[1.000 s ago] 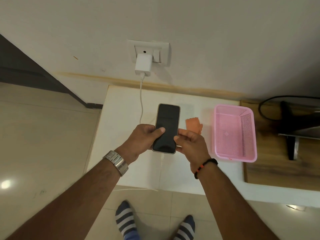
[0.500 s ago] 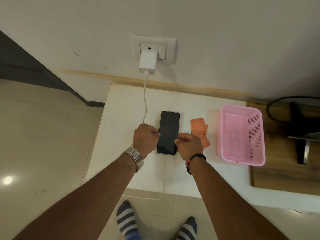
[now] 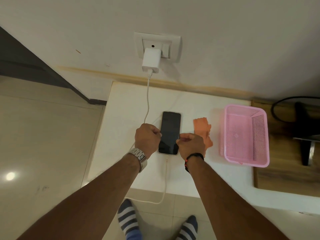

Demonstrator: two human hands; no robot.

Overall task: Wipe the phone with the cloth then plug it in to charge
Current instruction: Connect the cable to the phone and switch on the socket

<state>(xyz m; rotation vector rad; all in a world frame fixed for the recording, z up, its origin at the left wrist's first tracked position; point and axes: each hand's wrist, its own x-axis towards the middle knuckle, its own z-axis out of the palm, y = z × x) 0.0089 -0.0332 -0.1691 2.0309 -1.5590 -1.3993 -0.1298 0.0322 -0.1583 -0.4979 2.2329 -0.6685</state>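
Risk: the cable [image 3: 147,99], which runs from the charger [image 3: 151,60] in the wall socket [image 3: 174,47], drops in a slack loop off the front edge of the desk [image 3: 121,108] to hang near the person's feet; a foot or forearm catching that loop would likely drag the phone [image 3: 170,133] toward the edge or pull the plug out of it. A second risk is a sideways nudge as the hands let go, which could strain the connector. Phone: flat on the white desk, screen up and dark, cable meeting its near end; whether the plug is fully seated cannot be told from this angle. Left hand [image 3: 147,138]: fingers curled, pressed on the phone's left edge. Right hand [image 3: 191,144]: fingers curled, thumb and fingertips pinching the right edge, so the phone lies gripped between both. Cloth [image 3: 202,129]: orange, on the desk just beyond the right hand, beside the pink basket [image 3: 259,135].
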